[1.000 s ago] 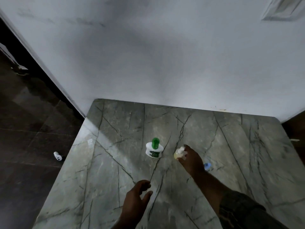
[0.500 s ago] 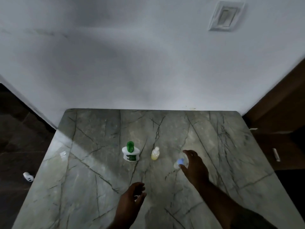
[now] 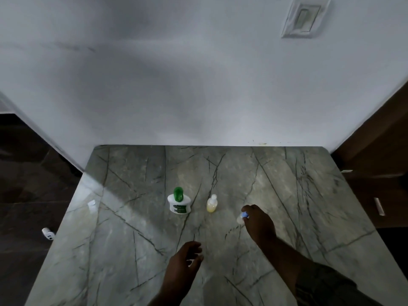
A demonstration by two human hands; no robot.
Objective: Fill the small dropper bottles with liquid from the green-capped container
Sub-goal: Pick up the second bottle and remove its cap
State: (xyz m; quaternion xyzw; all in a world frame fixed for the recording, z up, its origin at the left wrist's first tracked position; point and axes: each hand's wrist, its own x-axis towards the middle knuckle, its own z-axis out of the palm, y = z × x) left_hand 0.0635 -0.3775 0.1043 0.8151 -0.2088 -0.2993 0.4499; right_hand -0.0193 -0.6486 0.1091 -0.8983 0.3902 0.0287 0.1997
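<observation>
1. While the green-capped container (image 3: 178, 203) stands upright and closed near the middle of the stone table (image 3: 309, 195), we see that the right hand (image 3: 258, 224) has left the yellow bottle and gone to the next one.
2. A second ago our right fingers were on the bottle of yellow liquid (image 3: 212, 204); now it stands alone and upright, capped, just right of the container and apart from it.
3. We now have the right hand over a small clear bottle with a blue cap (image 3: 242, 217), further right on the table; thumb and fingers pinch around its cap, and the bottle still appears to rest on the surface.
4. We judge that the yellow bottle is the finished one and that the blue-capped bottle, which looks pale and empty, is the next to fill.
5. Our left hand (image 3: 185, 261) hovers low and near us, fingers loosely curled; something pale shows at its fingertips, but we cannot tell whether it holds anything.
6. We reckon the next step needs the blue cap off and the green cap opened, so the free hand should come to the container.
7. Off the left edge a small white thing (image 3: 47, 233) lies on the dark floor, and a switch plate (image 3: 305, 17) sits on the wall above.
</observation>
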